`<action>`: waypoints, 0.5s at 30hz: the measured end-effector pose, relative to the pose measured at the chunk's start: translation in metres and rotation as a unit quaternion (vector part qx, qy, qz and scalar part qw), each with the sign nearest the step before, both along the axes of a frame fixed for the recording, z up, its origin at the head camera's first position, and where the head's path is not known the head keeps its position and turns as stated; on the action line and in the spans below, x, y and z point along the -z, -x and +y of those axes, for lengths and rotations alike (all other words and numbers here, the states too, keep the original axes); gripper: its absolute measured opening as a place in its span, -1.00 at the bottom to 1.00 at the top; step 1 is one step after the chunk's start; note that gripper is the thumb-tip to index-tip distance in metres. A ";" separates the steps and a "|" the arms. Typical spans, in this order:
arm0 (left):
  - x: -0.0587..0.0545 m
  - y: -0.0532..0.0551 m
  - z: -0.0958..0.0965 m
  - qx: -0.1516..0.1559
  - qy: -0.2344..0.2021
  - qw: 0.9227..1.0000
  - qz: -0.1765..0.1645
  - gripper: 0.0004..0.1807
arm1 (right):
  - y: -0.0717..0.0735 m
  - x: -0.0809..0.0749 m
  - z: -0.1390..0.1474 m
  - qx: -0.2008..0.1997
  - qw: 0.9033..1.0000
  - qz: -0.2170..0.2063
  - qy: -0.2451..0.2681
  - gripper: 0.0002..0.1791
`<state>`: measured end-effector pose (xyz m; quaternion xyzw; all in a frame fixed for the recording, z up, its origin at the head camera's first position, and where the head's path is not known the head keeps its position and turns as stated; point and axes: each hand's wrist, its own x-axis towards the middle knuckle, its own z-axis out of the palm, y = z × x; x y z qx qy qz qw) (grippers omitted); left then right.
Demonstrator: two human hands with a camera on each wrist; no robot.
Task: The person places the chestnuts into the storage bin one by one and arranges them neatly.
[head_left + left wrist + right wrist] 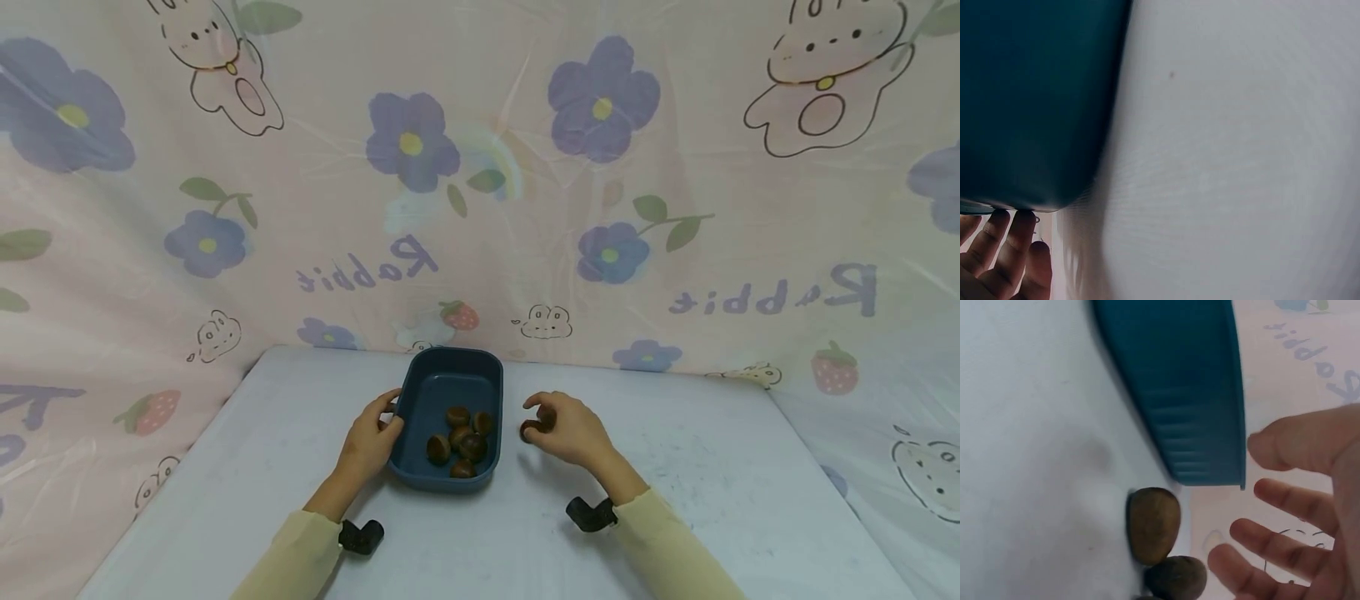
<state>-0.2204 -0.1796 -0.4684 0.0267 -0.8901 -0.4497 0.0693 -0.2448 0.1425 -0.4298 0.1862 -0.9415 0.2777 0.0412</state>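
A dark blue rectangular container (pixel 444 484) stands on the table with several brown chestnuts (pixel 472 447) in its near half. My left hand (pixel 367 442) touches the container's left side; in the left wrist view its fingertips (pixel 1021 217) rest on the outer wall. To the right of the container, my right hand (pixel 572 429) is over a few loose chestnuts (pixel 548 417), partly hidden by it in the head view. From the right wrist, the thumb and fingers are spread apart with nothing between them, beside two chestnuts (pixel 1154 526) on the table; another shows at the bottom edge.
The white table (pixel 697 467) reaches back to a hanging cloth (pixel 480 242) printed with flowers and rabbits, which also covers both sides. A black angled piece (pixel 362 537) is at the left wrist and another (pixel 591 514) at the right wrist.
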 end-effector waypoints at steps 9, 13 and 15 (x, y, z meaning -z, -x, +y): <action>0.001 0.000 0.000 0.001 -0.004 1.000 0.004 -0.46 | 0.000 0.013 0.002 0.016 0.998 0.023 -0.048 -0.64; 0.002 0.001 -0.001 0.000 -0.001 1.000 0.005 -0.46 | 0.002 0.016 0.003 0.016 0.997 0.034 -0.062 -0.65; 0.003 0.001 -0.001 0.000 0.001 1.000 0.005 -0.46 | 0.002 0.018 0.004 0.016 0.997 0.035 -0.064 -0.65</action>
